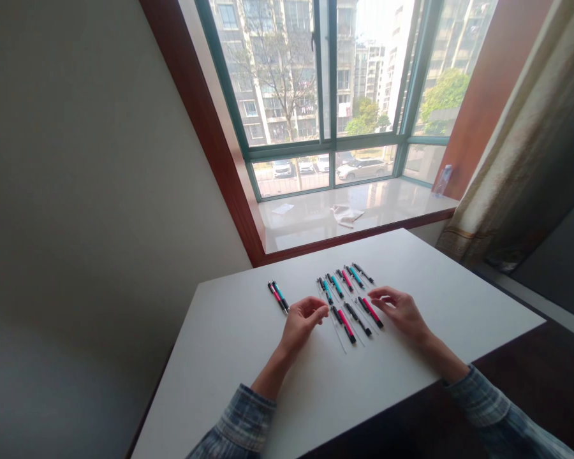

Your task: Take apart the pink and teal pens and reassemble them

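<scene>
Several pens in clear sleeves [348, 298], with teal, pink and black barrels, lie in two rows on the white table [249, 357]. Two more pens [278, 296], one pink and one teal, lie apart to the left. My left hand [302, 324] hovers between these two groups, its fingers curled with the tips pinched together. What they hold, if anything, I cannot make out. My right hand [400, 310] rests by the right end of the near row, fingers loosely bent, touching the sleeve of a pink pen [372, 312].
A window sill [402, 201] beyond the table carries a crumpled cloth [346, 215], a paper slip [282, 208] and a clear bottle [442, 180]. A curtain [516, 146] hangs at the right. A plain wall runs along the left.
</scene>
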A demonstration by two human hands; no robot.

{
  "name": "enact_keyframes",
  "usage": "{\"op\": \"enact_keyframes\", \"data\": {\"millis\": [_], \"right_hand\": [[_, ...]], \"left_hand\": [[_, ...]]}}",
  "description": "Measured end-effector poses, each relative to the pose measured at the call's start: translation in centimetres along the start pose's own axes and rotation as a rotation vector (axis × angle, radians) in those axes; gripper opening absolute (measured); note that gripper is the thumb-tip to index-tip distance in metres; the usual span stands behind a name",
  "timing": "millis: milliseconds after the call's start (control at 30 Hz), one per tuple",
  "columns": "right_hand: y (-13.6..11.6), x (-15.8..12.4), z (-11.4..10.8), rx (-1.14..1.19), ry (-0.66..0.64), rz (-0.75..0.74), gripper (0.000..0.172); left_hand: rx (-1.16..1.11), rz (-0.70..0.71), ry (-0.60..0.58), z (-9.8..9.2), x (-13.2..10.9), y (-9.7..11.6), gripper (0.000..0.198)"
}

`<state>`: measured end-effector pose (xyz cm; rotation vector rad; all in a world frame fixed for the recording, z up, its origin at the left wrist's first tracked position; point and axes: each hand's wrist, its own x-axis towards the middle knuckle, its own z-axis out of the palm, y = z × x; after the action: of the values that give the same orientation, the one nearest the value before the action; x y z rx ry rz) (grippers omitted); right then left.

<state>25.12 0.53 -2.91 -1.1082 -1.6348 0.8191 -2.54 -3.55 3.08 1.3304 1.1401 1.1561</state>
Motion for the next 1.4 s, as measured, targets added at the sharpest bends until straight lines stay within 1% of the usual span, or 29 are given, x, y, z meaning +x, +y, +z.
{"op": "enact_keyframes", "data": {"millis": [267, 400, 533, 833, 1100, 1400], "right_hand": [[-0.59, -0.16, 0.38, 0.052, -0.061, 0.029, 0.04], [-0.27, -0.33, 0.57, 0.039, -0.085, 0.057, 0.039], [-0.16, -0.49, 0.72, 0.002, -0.075, 0.051, 0.036], [-0.53, -0.5, 0.73, -0.142, -0.072, -0.066, 0.024], [-0.58, -0.78, 0.49, -0.209, -0.061, -0.118, 0.017], [-0.67, -0.98, 0.17, -0.278, -0.091, -0.251, 0.015]], "left_hand": [[-0.022, -0.015, -0.001, 0.06, -0.1, 0.11, 0.024], [-0.029, -0.014, -0.008, 0.03, -0.11, 0.03, 0.023], [-0.033, -0.009, -0.008, 0.0, -0.11, -0.07, 0.023], [-0.026, -0.006, -0.027, 0.01, -0.15, 0.11, 0.022], [-0.048, -0.009, -0.027, -0.07, 0.0, -0.31, 0.023], [-0.033, -0.015, -0.042, -0.19, 0.08, -0.42, 0.023]]}}
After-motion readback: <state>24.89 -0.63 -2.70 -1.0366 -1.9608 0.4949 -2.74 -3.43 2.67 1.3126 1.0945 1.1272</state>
